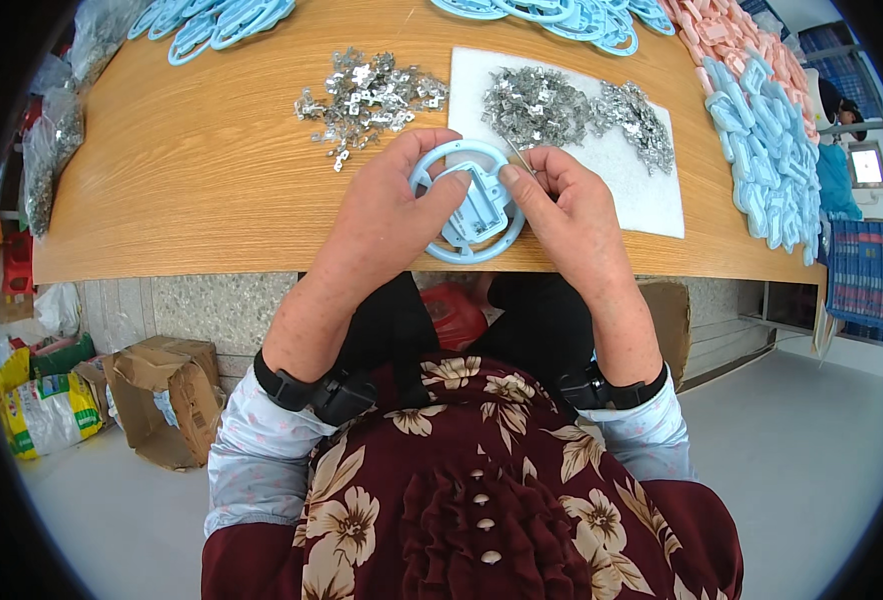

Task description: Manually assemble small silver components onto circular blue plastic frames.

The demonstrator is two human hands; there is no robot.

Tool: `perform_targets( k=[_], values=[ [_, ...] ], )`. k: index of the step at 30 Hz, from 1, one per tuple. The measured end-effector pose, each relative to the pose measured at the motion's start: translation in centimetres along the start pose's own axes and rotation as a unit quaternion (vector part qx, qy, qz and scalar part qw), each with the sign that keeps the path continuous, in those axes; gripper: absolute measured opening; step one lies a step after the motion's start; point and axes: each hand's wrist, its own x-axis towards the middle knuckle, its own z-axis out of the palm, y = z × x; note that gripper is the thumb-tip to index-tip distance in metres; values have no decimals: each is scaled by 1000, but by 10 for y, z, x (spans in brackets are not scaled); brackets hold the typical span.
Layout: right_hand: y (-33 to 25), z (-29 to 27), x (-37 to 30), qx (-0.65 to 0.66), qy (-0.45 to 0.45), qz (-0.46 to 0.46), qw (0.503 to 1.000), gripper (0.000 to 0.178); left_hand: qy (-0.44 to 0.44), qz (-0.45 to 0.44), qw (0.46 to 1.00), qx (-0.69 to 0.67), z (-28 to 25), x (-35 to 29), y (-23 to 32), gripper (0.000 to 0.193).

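Just above the table's near edge, both hands hold a light-blue plastic toy steering wheel whose centre has a rectangular hollow. My left hand is closed on the left of the rim, its thumb lying over the central part. At the wheel's upper right, my right hand is closed with its thumb pressed by the rim. A thin metal tool sticks out between its thumb and fingers; its full shape is hidden. Beyond the hands lie a pile of small flat metal pieces and a denser heap of metal parts.
A white foam sheet carries the dense heap and another metal pile. More blue wheels lie along the far side of the wooden table. Blue plastic parts and pink ones cover the right end. Below left stands a cardboard box.
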Motion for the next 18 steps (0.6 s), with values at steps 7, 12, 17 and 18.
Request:
perform_targets(
  k=[7, 12, 17, 18],
  values=[
    [-2, 1, -1, 65, -8, 25, 998, 25, 1, 9, 1000, -15, 0, -2, 1, 37],
    [3, 2, 0, 73, -1, 17, 997, 30, 40, 30, 999, 22, 6, -4, -2, 35],
    [10, 1, 1, 104, -10, 13, 994, 32, 39, 24, 998, 41, 7, -3, 1, 36],
    [10, 0, 1, 109, -12, 12, 994, 32, 31, 24, 999, 28, 5, -3, 1, 36]
  ],
)
